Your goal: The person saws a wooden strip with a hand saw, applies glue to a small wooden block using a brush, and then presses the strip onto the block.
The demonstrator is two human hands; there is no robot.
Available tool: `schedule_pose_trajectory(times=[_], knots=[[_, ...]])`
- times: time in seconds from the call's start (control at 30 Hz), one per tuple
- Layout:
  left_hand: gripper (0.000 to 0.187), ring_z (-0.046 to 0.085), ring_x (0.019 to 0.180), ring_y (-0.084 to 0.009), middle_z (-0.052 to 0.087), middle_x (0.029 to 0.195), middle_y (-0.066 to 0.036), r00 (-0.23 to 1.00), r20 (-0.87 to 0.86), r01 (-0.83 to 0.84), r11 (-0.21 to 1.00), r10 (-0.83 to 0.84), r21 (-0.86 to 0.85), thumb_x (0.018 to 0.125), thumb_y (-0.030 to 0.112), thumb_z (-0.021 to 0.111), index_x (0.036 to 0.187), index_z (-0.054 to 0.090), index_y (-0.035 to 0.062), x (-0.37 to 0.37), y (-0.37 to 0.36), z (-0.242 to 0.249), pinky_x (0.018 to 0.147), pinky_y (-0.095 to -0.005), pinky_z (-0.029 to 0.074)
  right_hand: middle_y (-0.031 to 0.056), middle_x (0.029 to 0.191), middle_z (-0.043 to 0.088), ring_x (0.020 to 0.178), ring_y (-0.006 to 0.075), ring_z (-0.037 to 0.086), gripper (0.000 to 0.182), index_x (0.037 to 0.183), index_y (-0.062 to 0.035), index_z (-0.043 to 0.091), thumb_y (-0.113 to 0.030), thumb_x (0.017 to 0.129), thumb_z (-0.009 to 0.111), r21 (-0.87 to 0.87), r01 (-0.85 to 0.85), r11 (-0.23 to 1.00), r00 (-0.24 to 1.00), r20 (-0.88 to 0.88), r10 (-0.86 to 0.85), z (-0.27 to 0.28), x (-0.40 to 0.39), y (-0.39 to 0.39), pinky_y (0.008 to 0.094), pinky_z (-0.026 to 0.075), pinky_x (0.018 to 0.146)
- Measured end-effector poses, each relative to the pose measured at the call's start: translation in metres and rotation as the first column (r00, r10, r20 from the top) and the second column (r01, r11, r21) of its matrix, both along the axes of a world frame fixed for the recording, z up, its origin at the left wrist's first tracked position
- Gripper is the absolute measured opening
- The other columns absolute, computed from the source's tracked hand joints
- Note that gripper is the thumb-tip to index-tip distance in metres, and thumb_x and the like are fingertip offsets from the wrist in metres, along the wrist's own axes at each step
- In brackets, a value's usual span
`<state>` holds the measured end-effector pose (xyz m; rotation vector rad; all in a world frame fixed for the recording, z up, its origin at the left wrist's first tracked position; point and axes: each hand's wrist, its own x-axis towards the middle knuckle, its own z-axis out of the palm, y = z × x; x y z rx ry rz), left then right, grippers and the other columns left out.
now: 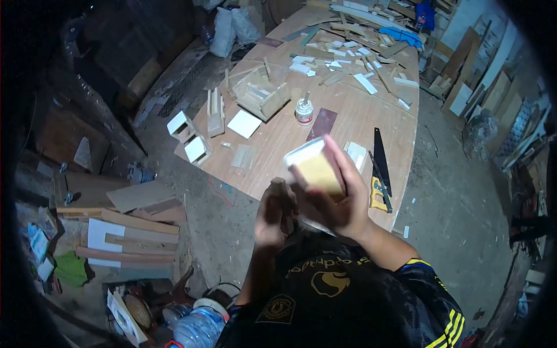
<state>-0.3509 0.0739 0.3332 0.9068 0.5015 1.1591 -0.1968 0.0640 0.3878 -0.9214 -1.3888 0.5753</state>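
Note:
My right hand (353,200) grips a small wooden box-like piece (322,173) with a white face on top and a pale yellow side, held up over the near end of the table. Lower and to the left, my left hand (270,223) is blurred and in shadow, wrapped round a short brown stick-like piece (278,181) whose blunt end points up. I cannot tell what kind of tool or part that is. A handsaw (380,159) with a yellow handle lies right of my right hand, a dark narrow tool across it.
On the wooden table (270,159) stand an open jar of white glue (304,111), a wooden box frame (261,95) and a white tile-like panel (244,124). Wood offcuts (348,58) cover the far end. Boards (127,238) and water bottles (200,325) are on the floor at left.

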Motion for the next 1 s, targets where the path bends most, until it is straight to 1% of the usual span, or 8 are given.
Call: schedule_pose_trajectory(times=[0.43,0.5,0.6,0.73,0.83,0.87,0.93,1.0], knots=[[0.033,0.055,0.076,-0.0316,0.049,0.100,-0.018,0.844,-0.520,0.246,0.766,0.133,0.594,0.097,0.020,0.050,0.122,0.038,0.0015,-0.020,0.071,-0.015,0.062,-0.0394,0.048,0.0191,0.117,0.054,0.110,0.0257,0.053,0.067,0.142,0.0000,0.034,-0.008,0.085,0.067,-0.113,0.237,0.965,0.969,-0.042,-0.243,-0.006,-0.046,0.015,0.0318,0.040,0.095],[0.031,0.054,0.061,-0.0330,0.048,0.089,-0.021,0.543,-0.117,0.095,0.078,0.832,0.992,0.092,0.027,0.053,0.106,0.043,0.0017,-0.010,0.083,-0.022,0.048,-0.0403,0.044,0.0188,0.117,0.054,0.110,0.0258,0.053,0.066,0.142,-0.0008,0.034,-0.008,0.085,0.067,-0.141,0.276,0.951,0.959,0.109,-0.263,-0.003,-0.050,0.009,0.0326,0.040,0.095],[0.040,0.053,0.057,-0.0330,0.047,0.089,-0.022,0.659,-0.001,-0.030,0.027,0.752,0.999,0.089,0.028,0.056,0.114,0.039,0.0016,-0.010,0.091,-0.015,0.045,-0.0417,0.044,0.0188,0.118,0.054,0.110,0.0264,0.053,0.065,0.142,-0.0010,0.035,-0.006,0.085,0.066,-0.161,0.325,0.932,0.945,0.027,-0.325,-0.014,-0.063,0.003,0.0329,0.040,0.095],[0.038,0.054,0.069,-0.0273,0.053,0.087,-0.014,0.834,-0.399,0.046,0.674,0.381,0.738,0.094,0.036,0.049,0.106,0.045,-0.0001,0.000,0.084,-0.036,0.059,-0.0366,0.044,0.0187,0.138,0.044,0.127,0.0227,0.043,0.069,0.143,0.0038,0.031,-0.014,0.086,0.067,-0.250,0.342,0.906,0.932,-0.035,-0.361,-0.003,-0.059,0.012,0.0331,0.031,0.106],[0.035,0.053,0.056,-0.0317,0.049,0.087,-0.020,0.553,0.033,0.005,-0.043,0.833,0.999,0.091,0.027,0.049,0.113,0.037,0.0022,0.005,0.097,-0.036,0.043,-0.0395,0.042,0.0192,0.131,0.048,0.121,0.0243,0.047,0.067,0.143,0.0015,0.032,-0.014,0.087,0.065,-0.226,0.375,0.899,0.925,0.028,-0.379,-0.004,-0.059,0.017,0.0332,0.035,0.102],[0.035,0.053,0.056,-0.0317,0.049,0.087,-0.020,0.551,0.035,0.005,-0.045,0.834,0.999,0.091,0.027,0.049,0.113,0.037,0.0022,0.001,0.099,-0.035,0.043,-0.0395,0.042,0.0199,0.123,0.052,0.114,0.0264,0.051,0.065,0.143,-0.0004,0.033,-0.017,0.088,0.064,-0.212,0.370,0.904,0.927,0.016,-0.375,-0.006,-0.061,0.020,0.0336,0.038,0.098],[0.031,0.052,0.055,-0.0300,0.049,0.082,-0.018,0.914,-0.329,-0.083,0.902,0.239,0.424,0.093,0.027,0.047,0.107,0.038,0.0012,-0.007,0.104,-0.034,0.044,-0.0392,0.042,0.0198,0.123,0.052,0.114,0.0259,0.051,0.065,0.143,0.0005,0.033,-0.016,0.089,0.063,-0.201,0.374,0.905,0.925,0.007,-0.381,-0.020,-0.070,0.013,0.0335,0.038,0.098],[0.031,0.050,0.055,-0.0290,0.048,0.078,-0.017,0.879,-0.433,-0.023,0.923,0.202,0.384,0.093,0.027,0.048,0.102,0.036,0.0007,-0.011,0.100,-0.023,0.044,-0.0395,0.039,0.0198,0.123,0.052,0.114,0.0255,0.051,0.064,0.143,0.0013,0.032,-0.015,0.089,0.063,-0.196,0.375,0.906,0.924,0.002,-0.382,-0.022,-0.072,0.011,0.0334,0.039,0.097]])
